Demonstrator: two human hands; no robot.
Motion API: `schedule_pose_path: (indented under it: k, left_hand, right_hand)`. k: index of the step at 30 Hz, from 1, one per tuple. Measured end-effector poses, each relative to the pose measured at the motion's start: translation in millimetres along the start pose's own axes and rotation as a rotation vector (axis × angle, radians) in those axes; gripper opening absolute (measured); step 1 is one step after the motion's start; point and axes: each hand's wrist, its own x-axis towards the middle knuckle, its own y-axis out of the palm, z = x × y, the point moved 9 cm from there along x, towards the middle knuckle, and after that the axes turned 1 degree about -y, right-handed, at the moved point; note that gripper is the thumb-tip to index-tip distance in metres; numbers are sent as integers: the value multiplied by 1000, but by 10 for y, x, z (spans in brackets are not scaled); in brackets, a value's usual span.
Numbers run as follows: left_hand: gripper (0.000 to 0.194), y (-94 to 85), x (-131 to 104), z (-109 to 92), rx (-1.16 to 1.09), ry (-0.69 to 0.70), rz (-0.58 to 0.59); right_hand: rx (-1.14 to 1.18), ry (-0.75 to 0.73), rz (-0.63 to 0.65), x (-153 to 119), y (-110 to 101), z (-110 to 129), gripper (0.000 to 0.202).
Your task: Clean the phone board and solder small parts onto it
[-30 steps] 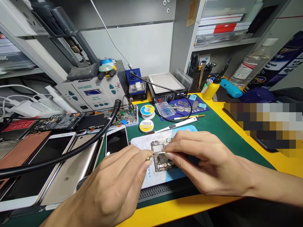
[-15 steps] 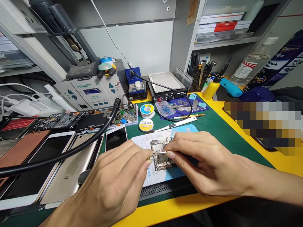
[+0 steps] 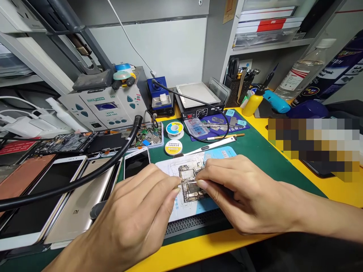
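Note:
A phone circuit board (image 3: 188,193) lies on a white and blue printed sheet (image 3: 171,163) between the two hands. At its left edge my left hand (image 3: 141,207) is pinched closed on a small thin item, mostly hidden by the fingertips. From the right, my right hand (image 3: 241,192) pinches a thin light-coloured piece (image 3: 192,182) that points left over the board. The two sets of fingertips are a short gap apart, and the right one covers the board's right part.
Phones (image 3: 82,200) lie at the left under a thick black hose (image 3: 93,176). Behind the sheet are solder spools (image 3: 173,147), a white pen-like tool (image 3: 211,146) and a tray of parts (image 3: 162,140). A yellow bottle (image 3: 253,102) stands back right.
The camera view has shifted slightly, so the bench items sit a little differently in the picture. Both hands keep nearly the same pinch over the board.

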Motion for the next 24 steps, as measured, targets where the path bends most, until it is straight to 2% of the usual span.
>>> schedule_pose_path:
  k: [8, 20, 24]
  left_hand:
    - [22, -3, 1, -11, 39, 8, 1]
    - [27, 3, -45, 28, 44, 13, 12]
    - [28, 40, -60, 41, 59, 31, 60]
  right_hand:
    - [34, 27, 23, 29, 24, -29, 18]
    - [49, 99, 140, 37, 94, -88, 18]
    - [41, 115, 186, 20, 119, -101, 17]
